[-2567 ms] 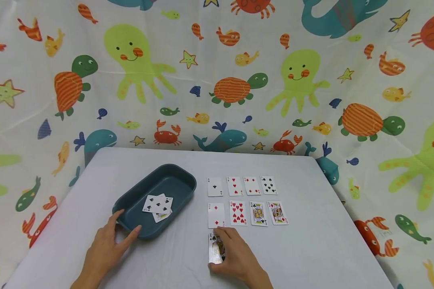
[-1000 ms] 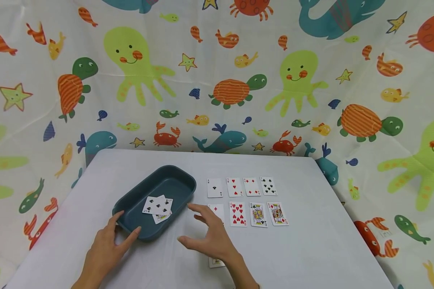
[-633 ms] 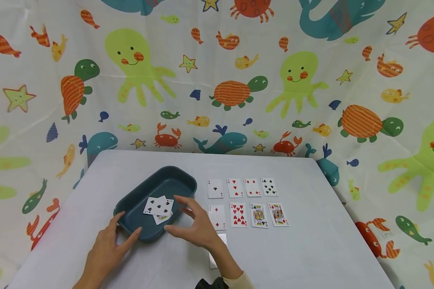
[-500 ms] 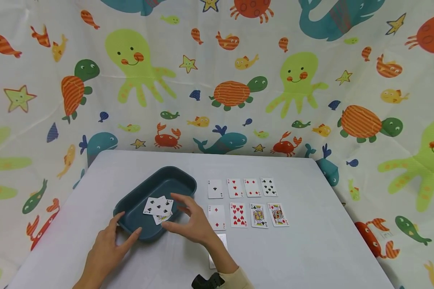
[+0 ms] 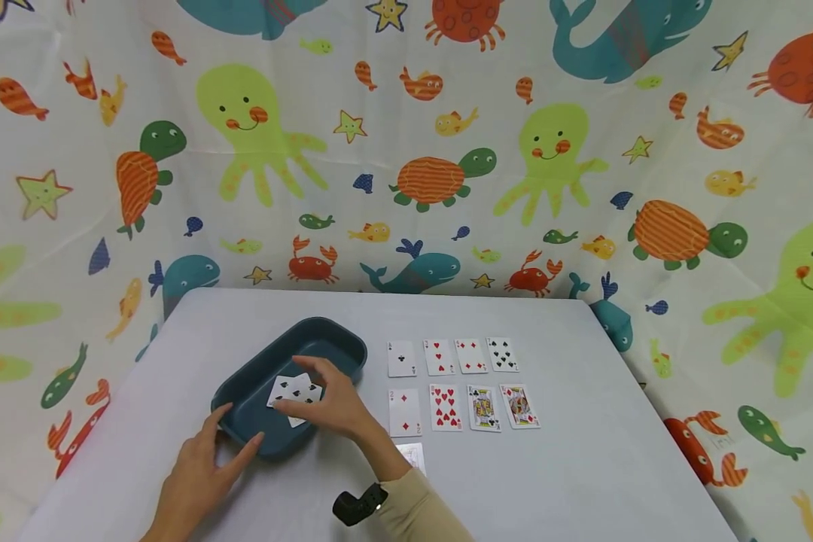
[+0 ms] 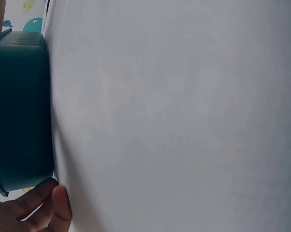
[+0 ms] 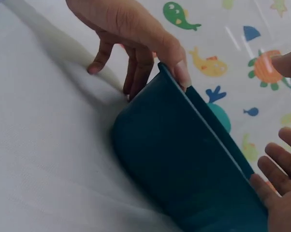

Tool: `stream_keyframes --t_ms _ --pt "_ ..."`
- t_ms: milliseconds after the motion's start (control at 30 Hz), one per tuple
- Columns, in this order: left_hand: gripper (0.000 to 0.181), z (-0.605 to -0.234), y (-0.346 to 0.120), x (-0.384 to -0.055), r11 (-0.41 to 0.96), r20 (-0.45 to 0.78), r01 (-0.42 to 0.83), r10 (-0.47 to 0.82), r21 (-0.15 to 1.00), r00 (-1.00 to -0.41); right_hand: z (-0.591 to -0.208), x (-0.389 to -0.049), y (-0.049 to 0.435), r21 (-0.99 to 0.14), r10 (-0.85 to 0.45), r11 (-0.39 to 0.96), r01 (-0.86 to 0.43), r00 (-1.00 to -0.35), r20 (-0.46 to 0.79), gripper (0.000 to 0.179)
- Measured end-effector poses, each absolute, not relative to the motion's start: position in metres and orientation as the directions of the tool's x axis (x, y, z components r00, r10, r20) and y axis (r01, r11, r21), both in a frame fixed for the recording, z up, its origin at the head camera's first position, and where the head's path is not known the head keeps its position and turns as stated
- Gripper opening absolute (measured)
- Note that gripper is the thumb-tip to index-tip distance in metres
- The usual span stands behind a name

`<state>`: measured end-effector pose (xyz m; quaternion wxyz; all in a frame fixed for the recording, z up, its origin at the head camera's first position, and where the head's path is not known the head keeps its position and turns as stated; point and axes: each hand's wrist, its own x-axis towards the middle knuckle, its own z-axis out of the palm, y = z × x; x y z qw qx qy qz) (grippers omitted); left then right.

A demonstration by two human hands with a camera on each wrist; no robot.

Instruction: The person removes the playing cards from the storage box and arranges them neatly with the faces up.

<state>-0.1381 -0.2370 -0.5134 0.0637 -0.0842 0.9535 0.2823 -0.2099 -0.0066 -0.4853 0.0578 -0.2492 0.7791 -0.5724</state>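
A dark teal tray [image 5: 320,335] stands on the white table, left of the card rows. My left hand [image 5: 199,463] grips its near end, thumb and index finger on opposite sides of the corner. In the right wrist view, that thumb lies against the rim of the tray [image 7: 184,154]. Above the tray, my right hand [image 5: 335,403] has thumb and fingers spread apart, holding nothing visible. Just beneath are a spade playing card [image 5: 286,388] and a second card [image 5: 296,422] partly under it. My right forearm partly covers a playing card [image 5: 413,455] on the table.
Right of the tray, several playing cards lie face up in two rows, including a two of diamonds [image 5: 404,412], an ace of clubs [image 5: 401,359] and a face card [image 5: 520,406]. A patterned curtain [image 5: 406,90] hangs behind the table.
My right hand has left the face card in front, moving left and away to hover over the tray's cards. My left hand keeps its place at the tray. The view tilts slightly up.
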Motion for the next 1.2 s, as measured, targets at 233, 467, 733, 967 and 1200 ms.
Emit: stream_keyframes --t_ms 233,467,733,967,1200 --pt "0.11 -0.513 -0.239 -0.138 0.83 -0.16 -0.193 -0.127 0.524 -0.979 -0.482 -0.22 -0.015 -0.918 -0.437 0.26 -0.299 -0.884 0.164 0.068" --pt "0.11 -0.513 -0.239 -0.139 0.833 -0.16 -0.196 -0.131 0.518 -0.978 -0.478 -0.234 -0.021 -0.878 -0.492 0.324 -0.351 -0.855 0.161 0.074" --pt "0.11 -0.512 -0.236 -0.138 0.832 -0.164 -0.199 -0.132 0.518 -0.978 -0.479 -0.246 -0.03 -0.778 -0.544 0.505 -0.373 -0.838 0.048 0.08" --pt "0.111 -0.512 -0.236 -0.138 0.832 -0.17 -0.2 -0.13 0.518 -0.977 -0.479 -0.256 -0.037 -0.681 -0.656 0.55 -0.484 -0.754 0.007 0.083" --pt "0.109 -0.515 -0.237 -0.139 0.825 -0.174 -0.202 -0.128 0.528 -0.977 -0.48 -0.266 -0.041 -0.575 -0.731 0.58 -0.577 -0.68 -0.054 0.083"
